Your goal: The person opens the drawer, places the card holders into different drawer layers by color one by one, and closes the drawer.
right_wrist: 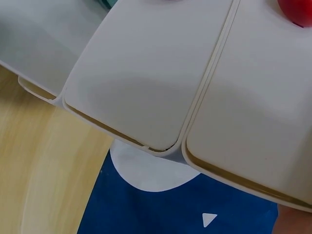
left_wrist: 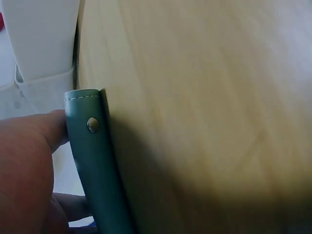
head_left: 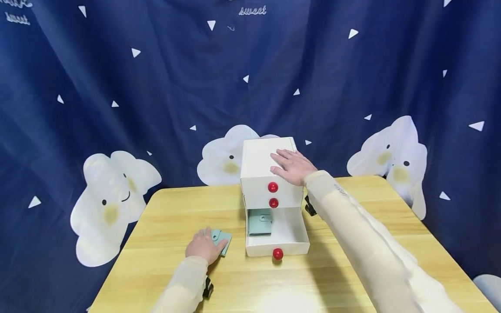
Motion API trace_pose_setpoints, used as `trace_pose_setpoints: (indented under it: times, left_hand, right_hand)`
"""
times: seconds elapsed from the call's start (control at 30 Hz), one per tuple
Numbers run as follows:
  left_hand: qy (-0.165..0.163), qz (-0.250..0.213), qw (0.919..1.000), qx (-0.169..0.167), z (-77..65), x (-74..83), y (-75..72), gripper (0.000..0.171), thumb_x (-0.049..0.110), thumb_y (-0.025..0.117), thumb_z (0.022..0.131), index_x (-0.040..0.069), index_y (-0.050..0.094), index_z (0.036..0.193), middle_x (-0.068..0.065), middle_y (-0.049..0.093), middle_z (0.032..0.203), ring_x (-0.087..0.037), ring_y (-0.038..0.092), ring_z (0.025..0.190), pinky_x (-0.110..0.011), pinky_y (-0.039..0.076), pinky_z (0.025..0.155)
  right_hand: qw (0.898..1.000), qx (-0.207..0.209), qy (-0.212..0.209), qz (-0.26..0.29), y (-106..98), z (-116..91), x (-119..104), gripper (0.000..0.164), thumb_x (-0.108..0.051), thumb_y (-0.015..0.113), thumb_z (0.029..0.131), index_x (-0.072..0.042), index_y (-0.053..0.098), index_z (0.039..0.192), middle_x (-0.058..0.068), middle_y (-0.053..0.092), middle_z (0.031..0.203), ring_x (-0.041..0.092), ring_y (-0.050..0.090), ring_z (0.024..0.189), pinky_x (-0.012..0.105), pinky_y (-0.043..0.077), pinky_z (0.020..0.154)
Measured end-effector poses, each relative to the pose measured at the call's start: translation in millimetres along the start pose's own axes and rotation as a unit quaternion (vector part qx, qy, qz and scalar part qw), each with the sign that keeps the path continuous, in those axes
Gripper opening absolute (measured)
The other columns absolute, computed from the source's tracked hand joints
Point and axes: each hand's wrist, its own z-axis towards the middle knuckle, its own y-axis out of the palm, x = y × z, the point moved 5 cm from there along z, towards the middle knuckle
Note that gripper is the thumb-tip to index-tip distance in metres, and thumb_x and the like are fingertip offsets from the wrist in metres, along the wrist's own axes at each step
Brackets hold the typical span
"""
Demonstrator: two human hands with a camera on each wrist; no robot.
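On the table to the left of the white drawer cabinet (head_left: 256, 191), my left hand (head_left: 203, 248) pinches a small green wallet (head_left: 225, 246) by its edges. In the left wrist view the wallet (left_wrist: 90, 156) shows its stitched edge and a metal snap, with thumb and fingers on one side of it. My right hand (head_left: 293, 166) lies flat on the cabinet's top, fingers spread. The bottom drawer (head_left: 291, 230) is pulled out, and a second green wallet (head_left: 260, 222) with a snap strap sits in its left side. The upper drawers are closed.
Red round knobs (head_left: 273, 187) mark the drawer fronts, the lowest knob (head_left: 278, 254) sticking out towards me. The cabinet stands near the back edge of the wooden table (head_left: 172, 217). A dark blue curtain (head_left: 176, 87) with clouds hangs behind.
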Motion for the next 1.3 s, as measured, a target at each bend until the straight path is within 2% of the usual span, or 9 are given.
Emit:
trace_pose_setpoints:
  times: [0.17,0.37,0.53,0.73,0.9,0.97,1.1,1.2,1.3]
  left_hand:
    - [0.011,0.003,0.9999,0.008,4.3,8.2,1.7,0.087,0.064,0.052,0.089,-0.003,0.039,0.143,-0.029,0.042,0.141,-0.044,0.041,0.129,-0.055,0.045,0.094]
    - [0.012,-0.005,0.9999,0.011,6.5,3.5,5.0,0.087,0.064,0.051,0.089,-0.004,0.039,0.143,-0.030,0.041,0.141,-0.046,0.038,0.130,-0.058,0.038,0.100]
    - [0.017,-0.007,0.9998,0.011,5.3,-0.5,0.8,0.085,0.063,0.049,0.090,-0.003,0.038,0.144,-0.031,0.039,0.142,-0.047,0.034,0.132,-0.061,0.032,0.103]
    - [0.004,-0.021,0.9994,0.028,-0.9,-6.4,-9.1,0.088,0.062,0.050,0.090,-0.007,0.036,0.144,-0.034,0.043,0.136,-0.048,0.039,0.127,-0.060,0.035,0.100]
    - [-0.014,-0.026,0.9993,0.024,-4.4,-9.3,-14.0,0.093,0.064,0.048,0.090,-0.014,0.036,0.139,-0.037,0.043,0.134,-0.050,0.038,0.126,-0.059,0.035,0.101]
    - [-0.019,-0.027,0.9993,0.020,-5.5,-10.2,-15.1,0.093,0.065,0.048,0.090,-0.016,0.042,0.135,-0.036,0.046,0.129,-0.050,0.042,0.121,-0.059,0.037,0.098]
    - [-0.027,-0.020,0.9993,0.012,-7.9,-11.1,-15.2,0.089,0.069,0.050,0.086,-0.014,0.057,0.116,-0.028,0.057,0.106,-0.042,0.051,0.101,-0.056,0.045,0.082]
    - [-0.032,-0.013,0.9994,0.006,-10.0,-10.4,-15.0,0.085,0.072,0.050,0.084,-0.010,0.063,0.100,-0.020,0.056,0.092,-0.036,0.052,0.090,-0.054,0.048,0.072]
    - [-0.036,-0.007,0.9993,0.005,-11.4,-7.7,-16.4,0.081,0.073,0.051,0.083,-0.007,0.064,0.090,-0.018,0.054,0.087,-0.034,0.051,0.086,-0.052,0.047,0.069]
  right_hand:
    - [1.000,0.002,0.001,0.000,-1.4,-1.3,3.0,0.066,-0.058,0.028,0.099,-0.020,0.027,0.153,0.006,0.021,0.159,0.024,0.014,0.146,0.048,0.007,0.117]
    - [1.000,0.004,0.000,0.001,3.0,3.9,3.0,0.067,-0.061,0.026,0.098,-0.022,0.027,0.153,0.004,0.020,0.159,0.023,0.013,0.146,0.046,0.006,0.117]
    - [1.000,0.007,0.000,0.005,2.8,4.3,2.3,0.067,-0.060,0.027,0.098,-0.023,0.027,0.153,0.003,0.020,0.159,0.022,0.013,0.146,0.047,0.006,0.117]
    - [1.000,-0.001,0.005,0.003,2.1,3.9,2.3,0.067,-0.061,0.026,0.098,-0.023,0.026,0.153,0.003,0.019,0.159,0.022,0.011,0.147,0.047,0.005,0.117]
    - [1.000,-0.003,0.009,-0.003,1.4,3.9,5.4,0.067,-0.061,0.026,0.098,-0.023,0.026,0.153,0.003,0.019,0.159,0.022,0.011,0.146,0.047,0.005,0.117]
    - [1.000,-0.001,0.008,-0.003,0.8,4.6,6.4,0.067,-0.061,0.026,0.098,-0.024,0.026,0.153,0.002,0.019,0.159,0.021,0.012,0.146,0.047,0.005,0.117]
    - [1.000,0.002,0.008,-0.001,2.6,6.2,8.6,0.067,-0.062,0.026,0.097,-0.024,0.027,0.153,0.002,0.020,0.159,0.021,0.013,0.146,0.047,0.006,0.117]
    - [1.000,0.005,0.008,0.002,5.6,6.6,9.5,0.067,-0.062,0.027,0.097,-0.025,0.028,0.153,0.002,0.022,0.159,0.020,0.013,0.146,0.047,0.007,0.117]
    - [1.000,0.006,0.006,-0.001,4.7,5.0,9.7,0.067,-0.061,0.027,0.097,-0.024,0.028,0.153,0.002,0.022,0.159,0.021,0.014,0.146,0.047,0.007,0.117]
